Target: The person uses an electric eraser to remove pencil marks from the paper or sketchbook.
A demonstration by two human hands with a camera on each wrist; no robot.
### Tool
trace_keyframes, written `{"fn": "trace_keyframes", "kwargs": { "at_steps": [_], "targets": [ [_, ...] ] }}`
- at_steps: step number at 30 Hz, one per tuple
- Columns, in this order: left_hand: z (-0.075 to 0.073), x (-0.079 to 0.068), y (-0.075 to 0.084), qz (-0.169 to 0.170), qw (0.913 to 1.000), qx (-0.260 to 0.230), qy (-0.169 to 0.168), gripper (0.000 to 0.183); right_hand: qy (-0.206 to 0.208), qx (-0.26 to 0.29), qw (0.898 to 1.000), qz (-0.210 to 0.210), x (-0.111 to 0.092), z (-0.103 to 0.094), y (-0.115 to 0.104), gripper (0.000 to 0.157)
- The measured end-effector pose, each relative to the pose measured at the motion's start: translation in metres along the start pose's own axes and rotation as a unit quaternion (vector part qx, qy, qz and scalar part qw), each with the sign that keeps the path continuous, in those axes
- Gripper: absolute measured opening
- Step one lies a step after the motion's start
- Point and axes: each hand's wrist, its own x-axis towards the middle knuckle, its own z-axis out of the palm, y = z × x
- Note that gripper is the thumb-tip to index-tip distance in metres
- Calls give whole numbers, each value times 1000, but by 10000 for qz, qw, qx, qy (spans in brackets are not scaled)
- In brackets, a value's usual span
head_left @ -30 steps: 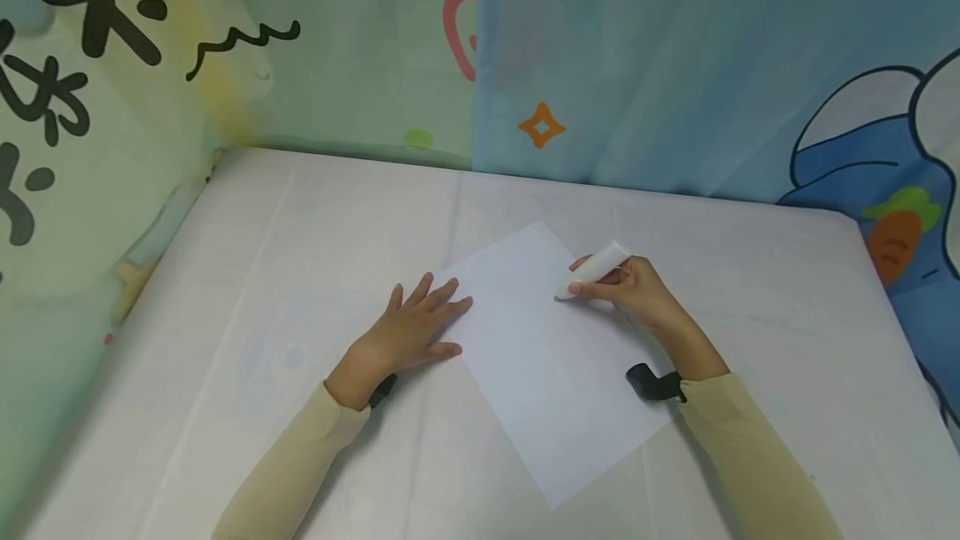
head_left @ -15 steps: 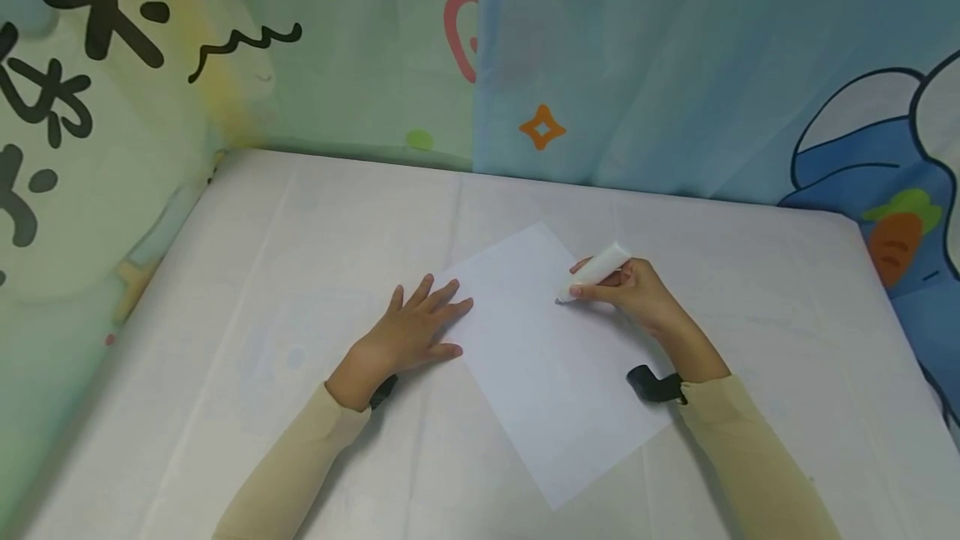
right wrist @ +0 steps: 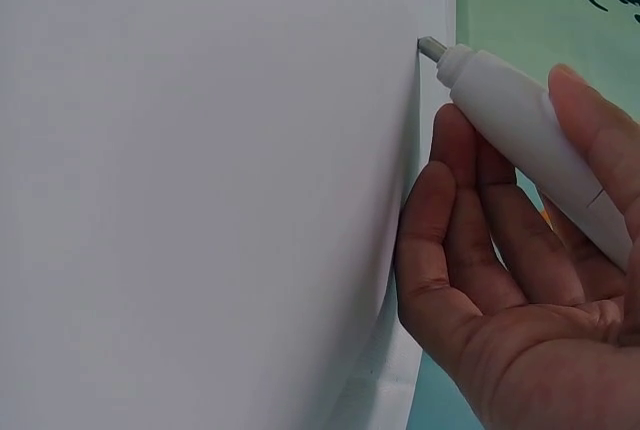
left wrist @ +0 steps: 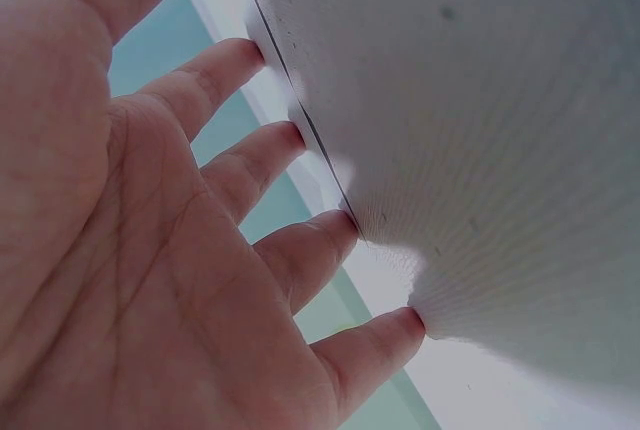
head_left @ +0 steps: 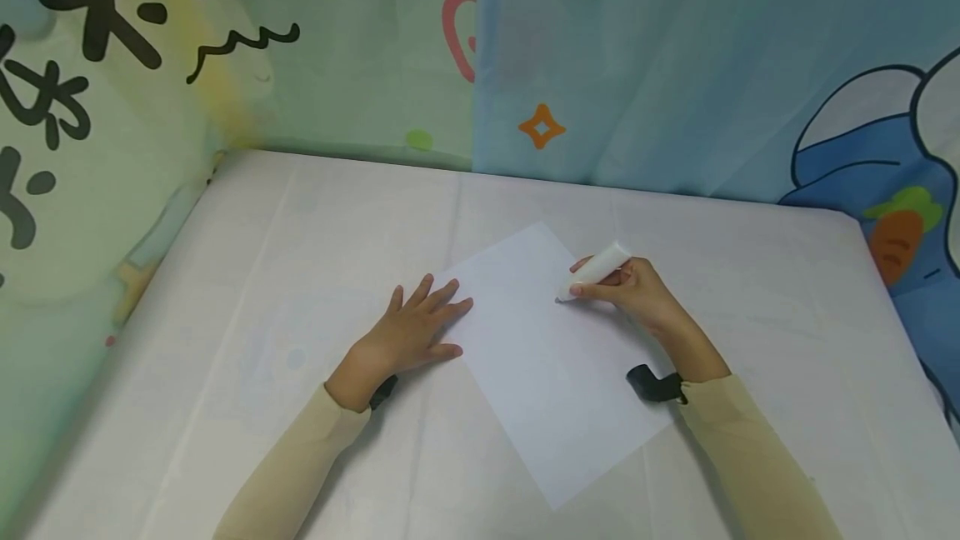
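Note:
A white sheet of paper (head_left: 525, 390) lies at an angle on the white-covered table. My left hand (head_left: 405, 332) is spread flat at its left corner, with the fingertips pressing down along the edge. In the left wrist view the fingers (left wrist: 310, 250) are straight and apart. My right hand (head_left: 633, 294) pinches a thick white pen-shaped tool (head_left: 600, 265) between thumb and fingers, slanted over the paper's right half. The right wrist view shows the tool's narrow grey tip (right wrist: 431, 47) right at the paper surface; its rear end is hidden by the hand.
The white tablecloth (head_left: 337, 215) spreads around the paper. Printed curtains (head_left: 660, 65) rise along the table's back and left edges. A black wrist mount (head_left: 652, 383) sits on the right wrist over the paper's right side.
Almost nothing differs. The tool's tip has shifted very slightly over the paper, and the left hand stays in place.

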Motion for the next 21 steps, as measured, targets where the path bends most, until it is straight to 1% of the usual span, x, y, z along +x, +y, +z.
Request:
{"fn": "trace_keyframes", "kwargs": {
  "at_steps": [5, 13, 21],
  "targets": [
    [0, -1, 1, -60, 10000, -16, -29, 66, 54, -5, 10000, 4, 1, 1, 1, 46],
    [-2, -2, 2, -46, 10000, -42, -21, 66, 183, -57, 9998, 105, 1, 1, -1, 38],
    [-1, -2, 2, -24, 10000, -11, -9, 66, 135, -72, 9997, 168, 1, 1, -1, 43]
  ]
}}
